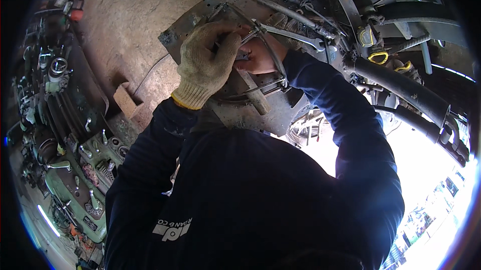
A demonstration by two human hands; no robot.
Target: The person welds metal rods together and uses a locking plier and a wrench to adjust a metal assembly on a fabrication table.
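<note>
Curled grips, contents unclear: knit-gloved left hand [206,62], bare right hand [258,55] beneath slim metal rods [272,52]

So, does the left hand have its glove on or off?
On: a pale knit glove covers the left hand, its yellow-edged cuff meeting the dark sleeve.

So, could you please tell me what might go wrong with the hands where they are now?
The bare right hand is in among the bars of the metal rod frame, so it might get scraped or pinched if the frame slips. The left hand is gloved, but its knit fabric could snag on a rod end. The wrench lies close to the right wrist and might be knocked aside if that arm moves.
</note>
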